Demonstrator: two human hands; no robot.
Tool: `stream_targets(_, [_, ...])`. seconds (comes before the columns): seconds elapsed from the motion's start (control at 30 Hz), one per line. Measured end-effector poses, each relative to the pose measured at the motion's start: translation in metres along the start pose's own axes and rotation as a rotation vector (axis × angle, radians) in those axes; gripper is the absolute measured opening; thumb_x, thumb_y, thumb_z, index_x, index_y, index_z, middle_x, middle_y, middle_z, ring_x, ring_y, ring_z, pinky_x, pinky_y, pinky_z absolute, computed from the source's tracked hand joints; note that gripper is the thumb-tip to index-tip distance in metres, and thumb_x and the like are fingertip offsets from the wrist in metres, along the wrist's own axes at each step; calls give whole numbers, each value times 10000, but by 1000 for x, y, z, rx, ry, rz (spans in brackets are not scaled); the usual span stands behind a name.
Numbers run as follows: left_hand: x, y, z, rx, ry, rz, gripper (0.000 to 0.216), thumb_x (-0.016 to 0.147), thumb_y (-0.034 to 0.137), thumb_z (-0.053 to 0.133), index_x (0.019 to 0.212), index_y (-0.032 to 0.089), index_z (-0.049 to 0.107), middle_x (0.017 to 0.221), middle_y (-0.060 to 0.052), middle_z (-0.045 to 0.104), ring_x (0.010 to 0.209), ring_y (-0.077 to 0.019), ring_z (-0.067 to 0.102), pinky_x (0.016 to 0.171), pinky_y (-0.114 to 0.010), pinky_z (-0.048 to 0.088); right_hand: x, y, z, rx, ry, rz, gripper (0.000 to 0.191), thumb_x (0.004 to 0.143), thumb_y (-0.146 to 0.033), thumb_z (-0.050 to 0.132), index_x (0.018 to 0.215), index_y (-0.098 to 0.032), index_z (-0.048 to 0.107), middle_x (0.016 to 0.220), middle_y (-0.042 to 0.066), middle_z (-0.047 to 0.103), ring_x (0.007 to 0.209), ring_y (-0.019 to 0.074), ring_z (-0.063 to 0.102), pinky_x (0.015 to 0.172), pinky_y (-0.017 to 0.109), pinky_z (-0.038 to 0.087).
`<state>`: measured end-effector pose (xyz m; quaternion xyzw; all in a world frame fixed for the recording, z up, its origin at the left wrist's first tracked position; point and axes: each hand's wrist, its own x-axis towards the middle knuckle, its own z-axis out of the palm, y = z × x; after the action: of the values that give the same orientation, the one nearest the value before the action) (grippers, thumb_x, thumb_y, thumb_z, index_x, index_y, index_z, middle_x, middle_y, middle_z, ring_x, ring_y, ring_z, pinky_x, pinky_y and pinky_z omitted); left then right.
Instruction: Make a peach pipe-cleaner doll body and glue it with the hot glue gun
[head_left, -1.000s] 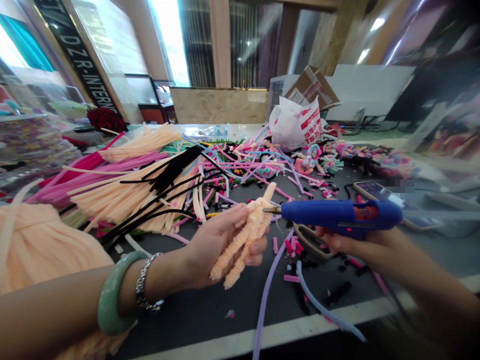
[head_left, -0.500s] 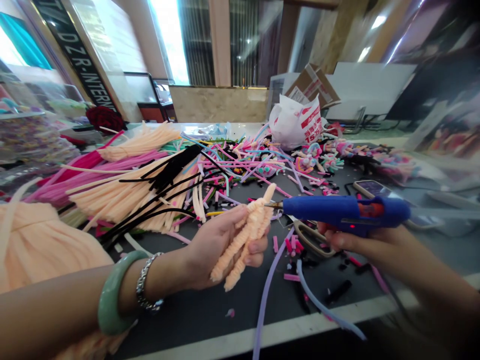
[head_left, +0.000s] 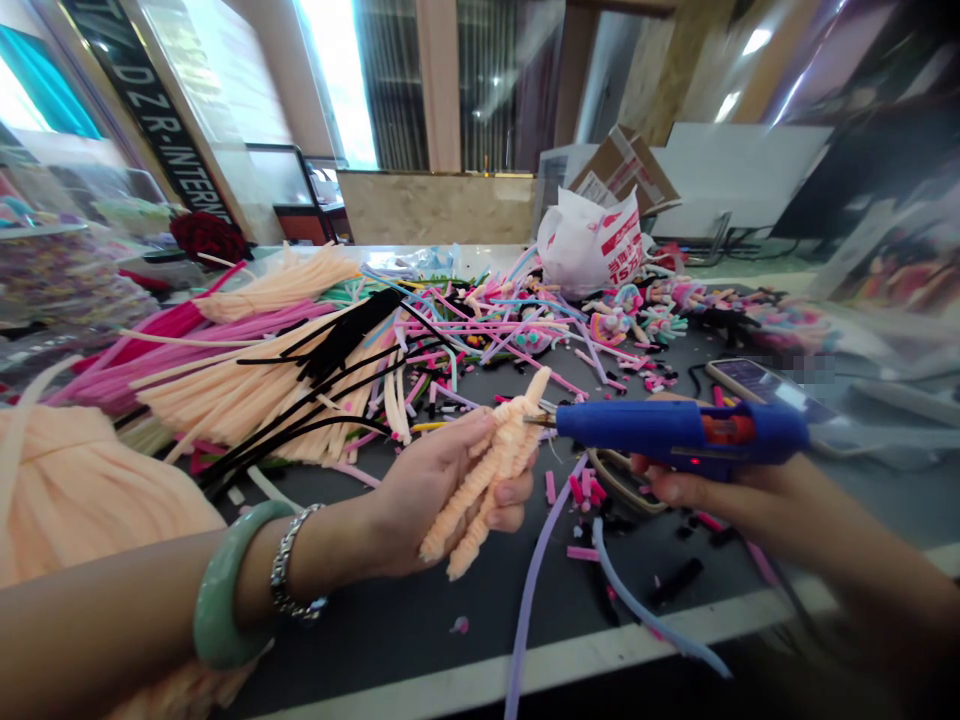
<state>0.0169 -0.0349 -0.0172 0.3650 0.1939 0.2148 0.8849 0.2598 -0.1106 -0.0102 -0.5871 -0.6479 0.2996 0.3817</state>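
Note:
My left hand is closed around a peach pipe-cleaner doll body, tilted, with two coiled legs pointing down-left and a stub pointing up-right. My right hand grips a blue hot glue gun with a small red light lit on its side. The gun's metal nozzle meets the upper part of the doll body; whether glue is coming out cannot be made out. Behind the right hand's fingers lies a pair of scissors, partly hidden by the hand and gun.
Bundles of peach pipe cleaners and a black bundle lie at the left. A white plastic bag stands at the back. Lilac strips and pink cut pieces are scattered in front. A phone lies at the right.
The glue gun has shifted slightly left and down, its nozzle now lower on the doll body's upper part. My left hand and the doll body have hardly moved.

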Motion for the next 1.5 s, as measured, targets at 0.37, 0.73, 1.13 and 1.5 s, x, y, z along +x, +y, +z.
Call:
stream_targets(0.37, [1, -2, -4, -3, -26, 5, 333, 947, 321, 242, 919, 122, 509, 682, -12, 389, 551, -86, 348, 520, -199, 286, 3, 1, 4, 36, -27, 37, 337, 660, -538, 713, 821, -243, 681, 728, 17, 690, 682, 210, 657, 634, 326, 563])
stream_targets(0.73, [2, -3, -4, -23, -38, -2, 333, 946, 324, 244, 923, 122, 507, 668, -18, 412, 545, -89, 366, 518, -197, 300, 4, -5, 8, 58, -24, 48, 371, 652, -542, 716, 861, -241, 661, 708, 22, 680, 690, 210, 656, 632, 319, 553])
stream_targets(1.13, [2, -3, -1, -27, 23, 0, 318, 950, 302, 242, 900, 125, 501, 698, -18, 409, 535, -81, 354, 500, -190, 307, 4, -6, 10, 38, -35, 69, 356, 674, -561, 692, 792, -225, 686, 716, 26, 685, 678, 195, 652, 626, 299, 550])
stream_targets(1.5, [3, 0, -2, -50, 6, -23, 386, 949, 325, 216, 841, 112, 520, 657, -8, 355, 525, -78, 291, 487, -170, 293, 5, 1, 3, -16, -8, 42, 330, 672, -552, 689, 803, -249, 694, 724, 20, 698, 651, 204, 649, 589, 314, 554])
